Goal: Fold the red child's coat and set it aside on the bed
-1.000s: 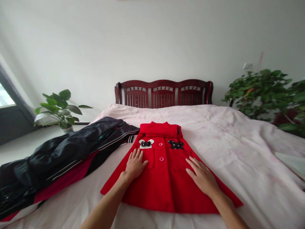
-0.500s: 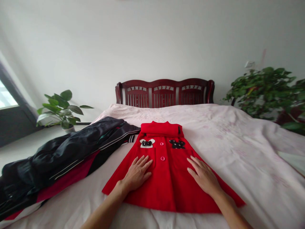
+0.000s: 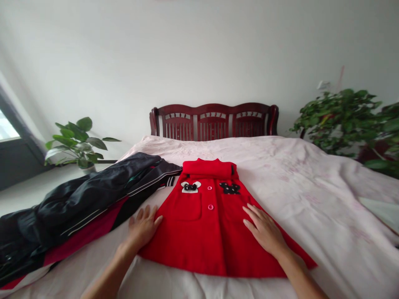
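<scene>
Spread on the bed in front of me is a red buttoned garment (image 3: pixel 199 236), flared toward me, with its top part folded over at the far end. Two pink buttons run down its middle, and a white and a black mouse-head patch sit above its pockets. At the garment's left edge is my left hand (image 3: pixel 144 227), fingers spread, the thumb reaching over the red cloth. My right hand (image 3: pixel 264 230) lies flat on the right side of the garment, below the black patch, with its fingers apart. Neither hand grips anything.
A dark tracksuit-like garment (image 3: pixel 93 199) with magenta panels lies along the left of the bed. Under both is a pale floral bedsheet (image 3: pixel 299 187). A dark red wooden headboard (image 3: pixel 213 120) stands behind. Leafy plants flank the bed, one at left (image 3: pixel 77 143), one at right (image 3: pixel 336 120).
My left hand has moved left, off the garment's pocket area to its left edge, uncovering the pocket. My right hand has stayed in nearly the same place on the cloth.
</scene>
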A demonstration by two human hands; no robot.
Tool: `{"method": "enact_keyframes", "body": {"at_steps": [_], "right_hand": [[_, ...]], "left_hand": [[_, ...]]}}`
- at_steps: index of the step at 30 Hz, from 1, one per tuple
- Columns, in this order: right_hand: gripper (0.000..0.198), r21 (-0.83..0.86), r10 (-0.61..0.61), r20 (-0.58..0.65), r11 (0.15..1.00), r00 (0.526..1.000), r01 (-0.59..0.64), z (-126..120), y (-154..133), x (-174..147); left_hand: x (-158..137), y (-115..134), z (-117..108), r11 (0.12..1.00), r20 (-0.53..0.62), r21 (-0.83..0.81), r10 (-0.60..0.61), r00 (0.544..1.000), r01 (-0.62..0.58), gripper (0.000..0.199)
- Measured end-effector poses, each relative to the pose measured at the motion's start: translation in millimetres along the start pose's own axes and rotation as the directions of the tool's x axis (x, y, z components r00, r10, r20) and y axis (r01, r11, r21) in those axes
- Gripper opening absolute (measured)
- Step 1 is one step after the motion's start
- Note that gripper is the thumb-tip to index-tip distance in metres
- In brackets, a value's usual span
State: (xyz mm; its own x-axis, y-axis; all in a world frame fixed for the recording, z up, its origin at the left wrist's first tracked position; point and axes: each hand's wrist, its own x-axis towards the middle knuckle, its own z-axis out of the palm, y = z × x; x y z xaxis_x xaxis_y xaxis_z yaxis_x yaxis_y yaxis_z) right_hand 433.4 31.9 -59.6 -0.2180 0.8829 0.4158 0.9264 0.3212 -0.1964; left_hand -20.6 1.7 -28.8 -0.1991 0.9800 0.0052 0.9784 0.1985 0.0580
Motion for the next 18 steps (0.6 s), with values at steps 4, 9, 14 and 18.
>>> {"method": "enact_keyframes", "body": {"at_steps": [4, 9, 14, 18], "right_hand": [[0.051, -0.038, 0.015, 0.015, 0.999, 1.000, -0.014, -2.2, -4.5, -0.5], [0.055, -0.172, 0.109, -0.014, 0.979, 0.994, -0.110, -3.2, -12.7, -2.8], [0.058, -0.252, 0.214, 0.015, 0.946, 0.977, -0.203, -7.0, -16.7, -5.5], [0.055, -0.293, 0.308, 0.010, 0.911, 0.951, -0.292, -15.7, -12.2, -8.1]], "left_hand": [[3.6, -30.4, 18.3, 0.997, -0.088, -0.073, -0.022, 0.996, 0.016, 0.057], [12.9, -55.4, 39.4, 0.985, -0.241, -0.157, 0.027, 0.970, -0.067, 0.050], [18.1, -65.9, 45.8, 0.972, -0.297, -0.222, 0.007, 0.955, -0.076, 0.049], [16.7, -66.0, 44.5, 0.968, -0.291, -0.239, 0.009, 0.957, -0.081, 0.052]]}}
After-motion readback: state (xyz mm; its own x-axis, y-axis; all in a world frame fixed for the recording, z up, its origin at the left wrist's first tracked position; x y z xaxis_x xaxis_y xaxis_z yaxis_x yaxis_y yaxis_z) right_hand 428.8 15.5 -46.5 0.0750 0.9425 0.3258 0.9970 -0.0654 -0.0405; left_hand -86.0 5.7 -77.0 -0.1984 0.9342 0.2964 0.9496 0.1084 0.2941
